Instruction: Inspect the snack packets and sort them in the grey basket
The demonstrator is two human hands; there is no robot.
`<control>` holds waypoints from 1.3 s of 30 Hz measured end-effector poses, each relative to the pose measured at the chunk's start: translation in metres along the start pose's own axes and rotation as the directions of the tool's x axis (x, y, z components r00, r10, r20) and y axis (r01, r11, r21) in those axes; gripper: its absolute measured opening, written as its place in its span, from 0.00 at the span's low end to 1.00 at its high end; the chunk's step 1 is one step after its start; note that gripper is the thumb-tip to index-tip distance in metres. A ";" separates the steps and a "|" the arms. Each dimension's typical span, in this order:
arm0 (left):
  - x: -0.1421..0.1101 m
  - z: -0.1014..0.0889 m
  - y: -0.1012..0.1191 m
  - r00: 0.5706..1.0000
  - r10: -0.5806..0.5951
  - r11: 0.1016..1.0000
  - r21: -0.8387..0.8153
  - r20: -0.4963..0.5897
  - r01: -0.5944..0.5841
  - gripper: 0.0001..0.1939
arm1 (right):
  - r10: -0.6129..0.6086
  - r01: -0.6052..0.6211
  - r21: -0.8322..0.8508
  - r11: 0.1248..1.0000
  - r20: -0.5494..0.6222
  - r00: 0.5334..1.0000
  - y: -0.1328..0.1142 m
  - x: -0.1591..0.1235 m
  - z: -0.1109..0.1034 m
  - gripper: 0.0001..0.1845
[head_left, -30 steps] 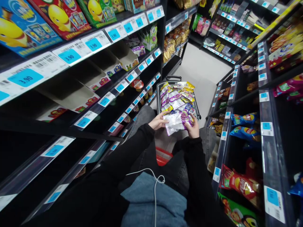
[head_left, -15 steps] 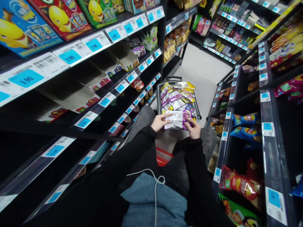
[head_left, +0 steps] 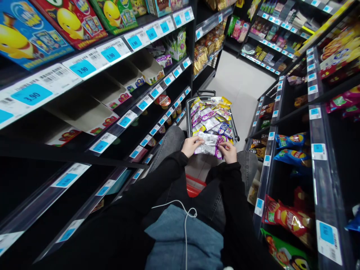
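Between my two hands is a silver and purple snack packet (head_left: 208, 144), held over the near end of a black-rimmed basket. My left hand (head_left: 192, 145) pinches its left edge, and my right hand (head_left: 228, 151) grips the right edge with thumb and fingers. The packet's back, with a pale seam and printed label, faces up. Beyond it, the basket (head_left: 188, 116) is heaped with several similar packets (head_left: 209, 112) in purple, silver and yellow. A blue-and-white packet (head_left: 225, 129) lies at the right of the heap, just past my right hand.
Shelves with price tags (head_left: 83, 68) rise close on my left, holding open display cartons (head_left: 81, 112). Shelves on the right carry chip bags (head_left: 291, 221). A red object (head_left: 194, 186) is between my legs, and a white cable (head_left: 185, 225) hangs over my lap. Pale floor tiles (head_left: 233, 75) run ahead.
The packet has tilted and creased slightly between my hands, its lower part dipping. My left hand has shifted a little to the right; the basket and its heap stay put.
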State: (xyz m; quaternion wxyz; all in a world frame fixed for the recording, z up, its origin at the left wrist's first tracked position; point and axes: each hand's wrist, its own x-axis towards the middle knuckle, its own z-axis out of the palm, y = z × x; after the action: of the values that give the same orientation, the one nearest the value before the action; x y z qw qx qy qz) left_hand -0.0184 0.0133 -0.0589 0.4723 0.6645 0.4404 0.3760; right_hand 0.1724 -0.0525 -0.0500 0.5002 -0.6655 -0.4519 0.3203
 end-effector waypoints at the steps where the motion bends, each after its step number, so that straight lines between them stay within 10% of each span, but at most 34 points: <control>1: 0.000 0.001 0.000 1.000 -0.008 1.000 0.008 -0.001 0.008 0.08 | -0.011 0.012 -0.009 1.000 0.021 1.000 0.001 0.001 0.000 0.08; 11: 0.004 0.006 -0.010 0.984 -0.172 0.971 -0.177 -0.044 0.162 0.11 | 0.039 -0.041 0.060 0.997 0.028 0.999 0.014 0.008 0.006 0.11; 17: 0.000 0.006 -0.002 0.945 -0.314 0.708 -0.639 0.094 0.299 0.36 | 0.065 -0.072 0.308 0.948 0.033 0.997 0.015 0.004 0.006 0.23; 23: -0.002 0.009 0.001 0.854 -0.404 0.461 -0.733 0.329 0.500 0.18 | 0.109 -0.107 0.421 0.901 0.020 0.994 0.010 0.003 0.005 0.34; 32: 0.000 0.011 -0.010 0.885 -0.448 0.521 -0.767 0.127 0.374 0.23 | 0.200 -0.206 0.354 0.912 0.054 0.978 0.018 0.006 0.014 0.21; 39: -0.002 0.007 0.000 0.850 -0.425 0.411 -0.771 0.310 0.487 0.14 | 0.213 -0.192 0.415 0.889 -0.004 0.977 0.017 0.006 0.010 0.22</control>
State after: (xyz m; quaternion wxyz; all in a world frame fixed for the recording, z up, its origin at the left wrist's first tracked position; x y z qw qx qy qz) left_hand -0.0126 0.0094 -0.0615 0.8252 0.2282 0.3580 0.3726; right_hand 0.1703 -0.0444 -0.0687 0.6042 -0.5962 -0.2895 0.4423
